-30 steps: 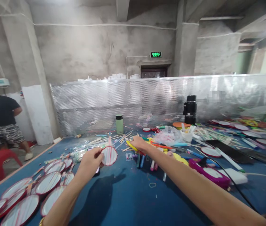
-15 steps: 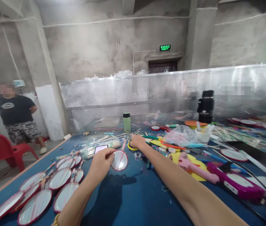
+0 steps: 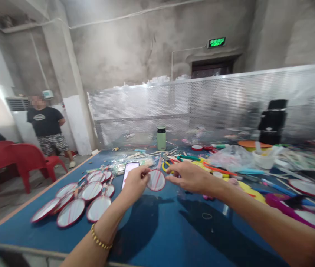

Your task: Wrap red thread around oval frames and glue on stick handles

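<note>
My left hand (image 3: 136,181) is closed, its fingers pinching the left edge of a round white disc (image 3: 156,180) with a red rim and a stick-like strip extending from its far side. My right hand (image 3: 189,176) has its fingers curled but apart at the disc's right edge; whether a fingertip touches the rim is hard to tell. Just behind those fingers lies a yellow-handled cutting tool (image 3: 165,166). A phone (image 3: 129,172) with a lit screen rests beyond my left hand. Several similar red-rimmed discs (image 3: 71,212) lie in a loose pile on the left of the table.
A green bottle (image 3: 161,139) stands toward the back. Rightward are a clear plastic bag (image 3: 228,158), a white cup (image 3: 263,160), a black flask (image 3: 272,122) and a purple device (image 3: 282,207). Perforated metal panels (image 3: 143,111) border the far side. A person (image 3: 46,124) stands near red chairs (image 3: 32,163).
My right hand has moved off the yellow-handled tool, back toward me and to the disc's right side. My left hand still holds the disc. The camera view has turned left.
</note>
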A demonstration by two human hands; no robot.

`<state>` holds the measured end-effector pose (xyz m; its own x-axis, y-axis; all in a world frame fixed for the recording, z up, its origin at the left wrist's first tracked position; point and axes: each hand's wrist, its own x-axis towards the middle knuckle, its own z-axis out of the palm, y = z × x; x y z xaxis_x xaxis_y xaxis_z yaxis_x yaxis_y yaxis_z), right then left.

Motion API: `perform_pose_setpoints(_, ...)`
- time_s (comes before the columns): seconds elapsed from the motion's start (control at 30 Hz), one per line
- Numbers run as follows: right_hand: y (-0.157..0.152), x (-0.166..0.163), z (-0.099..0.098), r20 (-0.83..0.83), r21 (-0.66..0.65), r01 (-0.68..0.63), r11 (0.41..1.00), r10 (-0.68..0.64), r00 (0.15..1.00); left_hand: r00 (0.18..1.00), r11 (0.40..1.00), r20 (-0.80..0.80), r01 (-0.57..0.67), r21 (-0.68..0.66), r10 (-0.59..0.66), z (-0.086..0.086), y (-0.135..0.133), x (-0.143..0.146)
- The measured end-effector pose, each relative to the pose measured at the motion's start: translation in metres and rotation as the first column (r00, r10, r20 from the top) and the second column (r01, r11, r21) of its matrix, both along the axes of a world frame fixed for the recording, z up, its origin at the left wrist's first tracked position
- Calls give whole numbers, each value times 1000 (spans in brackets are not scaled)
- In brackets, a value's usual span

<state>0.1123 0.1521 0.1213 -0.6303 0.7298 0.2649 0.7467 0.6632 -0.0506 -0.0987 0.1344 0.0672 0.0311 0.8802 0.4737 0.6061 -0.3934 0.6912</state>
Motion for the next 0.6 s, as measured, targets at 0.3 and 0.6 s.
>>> perform_pose_setpoints(0.3,-6,20,-37,-443,-216,12,976,-109,890,978,979,158,155,-135,-133,-17,1,11)
perform_pose_setpoints(0.6,-10,16,-48,-477,-377,-101,921,-100,873,989,990,92,119,-75,-112,1,-13,9)
